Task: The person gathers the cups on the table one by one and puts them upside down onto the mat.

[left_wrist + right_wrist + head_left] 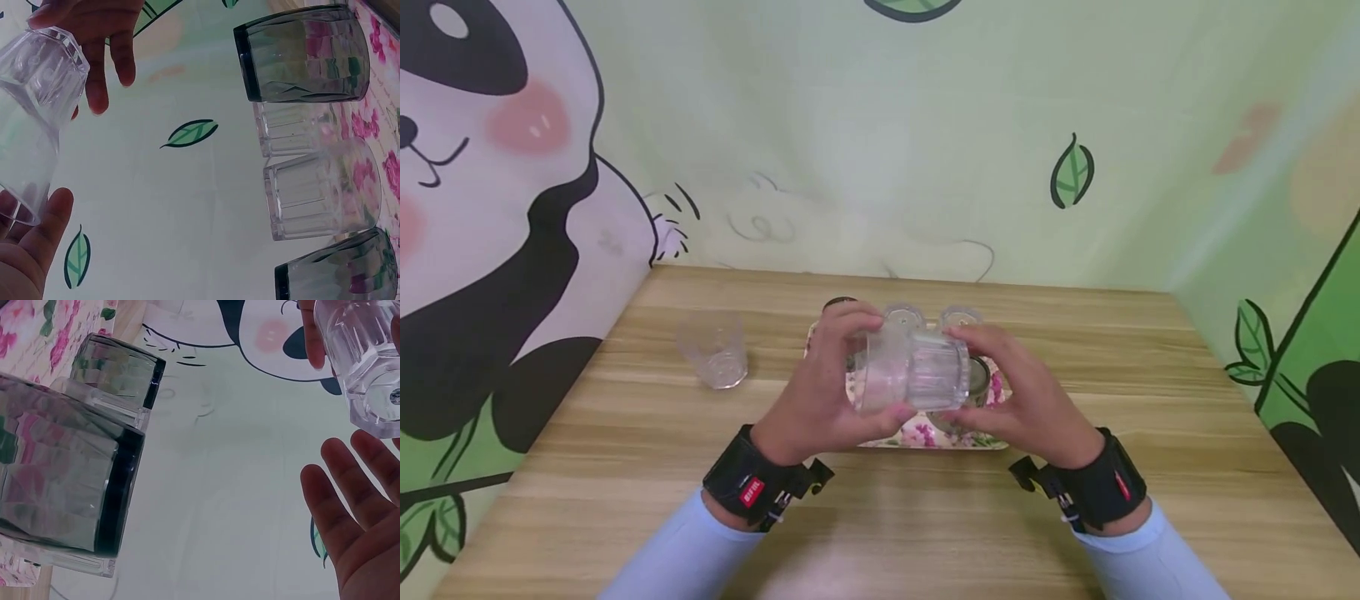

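A clear glass tumbler (917,371) with a faceted lower part lies sideways in the air between both hands, its mouth to the left. My left hand (820,392) grips the mouth end, thumb below and fingers above. At the base end, my right hand (1033,400) holds it between thumb and fingers. In the left wrist view the tumbler (37,119) shows its thick base near the right hand's fingertips. Behind and below the hands is a floral tray (917,437), partly hidden, bearing clear glasses (325,190) and dark tinted glasses (306,56) upside down.
Another clear glass (722,367) stands upright on the wooden table (895,517), left of the tray. A printed cloth wall (850,167) with a panda and leaves rises behind the table's far edge.
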Tool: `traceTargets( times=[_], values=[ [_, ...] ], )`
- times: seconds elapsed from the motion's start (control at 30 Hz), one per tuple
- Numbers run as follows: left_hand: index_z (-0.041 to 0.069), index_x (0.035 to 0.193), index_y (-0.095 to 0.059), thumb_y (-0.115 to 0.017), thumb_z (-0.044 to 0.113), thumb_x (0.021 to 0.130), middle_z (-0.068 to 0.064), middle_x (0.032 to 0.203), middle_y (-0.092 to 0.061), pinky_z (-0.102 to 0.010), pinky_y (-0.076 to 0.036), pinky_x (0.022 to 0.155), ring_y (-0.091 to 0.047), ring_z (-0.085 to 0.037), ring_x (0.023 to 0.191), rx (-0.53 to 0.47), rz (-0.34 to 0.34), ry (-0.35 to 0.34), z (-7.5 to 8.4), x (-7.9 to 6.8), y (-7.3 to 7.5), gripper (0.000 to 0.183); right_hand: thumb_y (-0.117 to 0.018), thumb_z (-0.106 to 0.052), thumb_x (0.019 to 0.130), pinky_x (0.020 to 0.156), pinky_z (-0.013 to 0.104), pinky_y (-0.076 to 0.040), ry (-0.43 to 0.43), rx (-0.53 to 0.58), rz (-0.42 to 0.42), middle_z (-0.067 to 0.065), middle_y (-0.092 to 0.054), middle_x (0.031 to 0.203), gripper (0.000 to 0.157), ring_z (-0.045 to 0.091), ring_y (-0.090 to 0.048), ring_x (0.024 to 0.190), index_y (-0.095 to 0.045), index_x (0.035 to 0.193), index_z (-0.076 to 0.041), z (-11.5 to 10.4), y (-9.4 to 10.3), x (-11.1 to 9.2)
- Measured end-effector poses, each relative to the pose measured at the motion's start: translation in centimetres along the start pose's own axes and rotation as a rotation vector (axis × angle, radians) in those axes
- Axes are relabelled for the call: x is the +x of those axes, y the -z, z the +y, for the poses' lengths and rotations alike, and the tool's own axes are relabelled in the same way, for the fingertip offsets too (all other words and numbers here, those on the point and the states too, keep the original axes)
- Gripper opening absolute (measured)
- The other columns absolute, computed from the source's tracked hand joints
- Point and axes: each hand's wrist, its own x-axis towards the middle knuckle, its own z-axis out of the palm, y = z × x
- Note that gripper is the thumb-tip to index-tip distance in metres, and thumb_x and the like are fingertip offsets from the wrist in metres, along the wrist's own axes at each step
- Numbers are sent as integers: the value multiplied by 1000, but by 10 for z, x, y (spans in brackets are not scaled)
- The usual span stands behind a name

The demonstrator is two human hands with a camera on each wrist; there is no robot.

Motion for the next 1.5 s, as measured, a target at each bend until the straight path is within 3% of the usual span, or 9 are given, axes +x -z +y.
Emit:
traceTargets(
  times=[0.33,0.57,0.63,0.83,1.03,1.27,1.5],
  values=[
    [2,129,-33,-92,25,61,-21,126,-41,-44,-64,89,-44,-29,121,-66,-92,59,-1,-2,-1,93,-92,-22,69,97,52,-60,72,-37,39,20,-63,133,86,29,-59,124,-50,140,0,0,-4,-1],
    [0,128,-33,-90,22,63,-22,127,-40,-39,-65,88,-44,-29,121,-77,-91,50,-4,-3,-2,90,-86,-40,77,112,22,-48,100,-46,64,22,-65,132,82,28,-59,125,-52,141,0,1,-5,0],
    [0,128,-32,-90,22,63,-23,127,-40,-40,-65,87,-44,-29,120,-83,-89,52,-4,-3,-3,90,-83,-42,79,113,19,-45,111,-43,69,22,-65,132,81,28,-59,125,-52,140,1,1,-5,0],
    [2,129,-31,-90,21,64,-23,127,-40,-39,-65,87,-45,-28,120,-88,-97,61,-4,-3,-3,90,-78,-46,82,116,17,-41,132,-31,80,23,-65,132,77,29,-59,127,-54,137,2,0,-6,1],
    [2,131,-31,-89,22,67,-22,130,-40,-36,-65,89,-46,-27,121,-62,-113,73,-4,-3,-3,89,-83,-39,80,113,18,-44,114,-25,71,24,-63,133,74,30,-57,128,-55,136,1,-3,-5,-1],
    [3,133,-32,-88,26,69,-21,132,-42,-40,-65,84,-47,-25,118,-14,-131,73,-5,-2,-1,89,-78,-43,83,114,16,-42,127,-20,88,24,-63,132,72,29,-57,128,-56,135,2,-4,-5,-1],
    [1,138,-33,-88,26,70,-22,135,-41,-41,-62,91,-44,-27,123,-13,-135,47,-8,-2,2,91,-75,-46,86,113,15,-43,132,-10,101,26,-63,131,72,29,-57,127,-56,135,4,-5,-5,-1]
  ],
)
